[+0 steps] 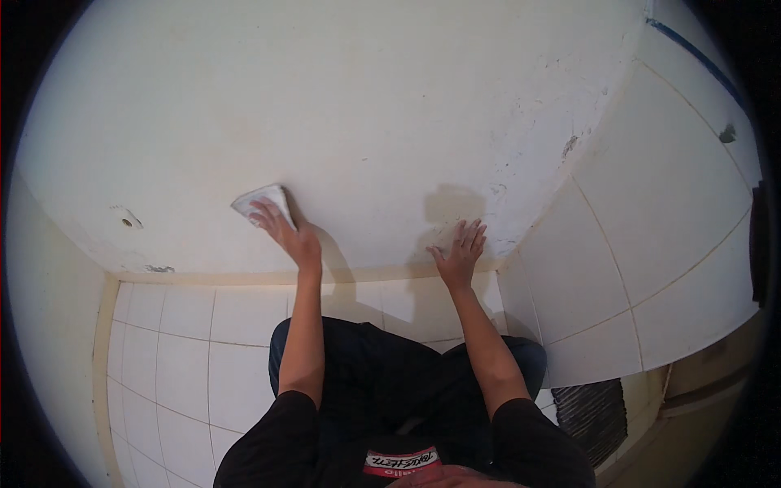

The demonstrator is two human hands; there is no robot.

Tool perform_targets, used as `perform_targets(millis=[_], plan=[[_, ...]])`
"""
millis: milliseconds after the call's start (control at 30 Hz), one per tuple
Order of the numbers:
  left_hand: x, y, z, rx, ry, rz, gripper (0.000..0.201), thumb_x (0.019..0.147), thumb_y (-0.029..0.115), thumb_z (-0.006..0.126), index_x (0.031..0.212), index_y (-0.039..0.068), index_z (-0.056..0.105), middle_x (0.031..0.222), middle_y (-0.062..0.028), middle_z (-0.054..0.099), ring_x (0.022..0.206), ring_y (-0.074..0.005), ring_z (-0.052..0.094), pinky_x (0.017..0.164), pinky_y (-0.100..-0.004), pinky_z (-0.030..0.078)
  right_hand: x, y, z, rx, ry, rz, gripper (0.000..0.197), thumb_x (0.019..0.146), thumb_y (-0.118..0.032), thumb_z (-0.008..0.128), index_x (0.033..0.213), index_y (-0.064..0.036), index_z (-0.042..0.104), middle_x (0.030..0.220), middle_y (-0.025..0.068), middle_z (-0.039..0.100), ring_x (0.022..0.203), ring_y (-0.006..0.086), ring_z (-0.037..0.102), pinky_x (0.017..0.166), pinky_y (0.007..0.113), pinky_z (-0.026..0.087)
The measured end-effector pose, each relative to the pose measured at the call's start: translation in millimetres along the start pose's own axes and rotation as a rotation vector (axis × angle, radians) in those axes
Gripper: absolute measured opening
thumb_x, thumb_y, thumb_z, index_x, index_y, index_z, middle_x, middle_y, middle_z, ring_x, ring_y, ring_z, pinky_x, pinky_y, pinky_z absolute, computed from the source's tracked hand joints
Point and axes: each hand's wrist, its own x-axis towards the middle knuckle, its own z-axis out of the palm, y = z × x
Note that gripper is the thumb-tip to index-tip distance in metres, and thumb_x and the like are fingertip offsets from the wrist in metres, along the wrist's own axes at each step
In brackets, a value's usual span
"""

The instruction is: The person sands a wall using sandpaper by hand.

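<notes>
My left hand point(286, 232) presses a small white folded cloth point(262, 198) flat against a cream painted wall point(342, 106). The cloth sticks out above and left of my fingers. My right hand point(460, 252) rests flat on the same wall lower right, fingers spread, holding nothing. Both forearms reach up from my dark-clothed body at the bottom.
Below the painted wall runs white tiling point(187, 342). A tiled side wall point(651, 244) stands at the right, meeting the painted wall in a corner with chipped paint point(569, 146). A small hole point(127, 220) marks the wall at left. A dark grate point(594, 415) lies at lower right.
</notes>
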Motion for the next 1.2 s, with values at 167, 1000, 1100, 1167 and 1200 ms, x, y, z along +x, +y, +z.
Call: perform_targets(millis=[167,1000,1100,1167,1200], plan=[[-21,51,17,0.006,-0.237,0.083,0.096,0.068,-0.008,0.047,0.162,0.001,0.027,0.169,-0.0270,0.019,0.155,-0.0536,0.001,0.123,-0.0644,0.000,-2,2,0,-0.001,0.006,-0.003,0.111,0.085,-0.061,0.074,0.164,-0.0042,0.020,0.167,0.0324,0.011,0.154,0.0542,0.010,0.121,0.065,0.016],[26,5,-22,0.057,-0.083,-0.037,0.095,0.072,-0.010,0.044,0.164,0.003,0.022,0.171,-0.0233,0.015,0.156,-0.0514,0.004,0.125,-0.0610,0.004,-2,0,-2,0.051,-0.014,0.015,0.102,0.089,-0.060,0.069,0.162,-0.0041,0.026,0.166,0.0344,0.016,0.154,0.0550,0.010,0.121,0.067,0.013],[19,20,-9,0.020,-0.084,-0.034,0.091,0.076,-0.008,0.047,0.163,0.002,0.024,0.170,-0.0246,0.015,0.156,-0.0517,0.004,0.124,-0.0623,0.005,-1,-1,-1,0.059,-0.004,0.005,0.102,0.089,-0.061,0.069,0.162,-0.0040,0.026,0.166,0.0341,0.015,0.154,0.0548,0.010,0.121,0.067,0.014],[9,45,2,0.008,-0.155,0.023,0.090,0.075,-0.007,0.048,0.163,0.002,0.026,0.170,-0.0239,0.017,0.156,-0.0519,0.005,0.125,-0.0627,0.005,-3,3,0,0.047,-0.001,0.015,0.103,0.088,-0.062,0.069,0.162,-0.0044,0.025,0.166,0.0340,0.015,0.154,0.0541,0.010,0.121,0.067,0.014],[1,59,10,-0.003,-0.226,0.081,0.090,0.075,-0.006,0.050,0.162,0.002,0.028,0.170,-0.0232,0.018,0.156,-0.0521,0.007,0.125,-0.0631,0.006,-3,5,-1,0.041,-0.002,0.017,0.103,0.088,-0.062,0.069,0.162,-0.0044,0.025,0.166,0.0340,0.015,0.154,0.0541,0.010,0.121,0.067,0.014]])
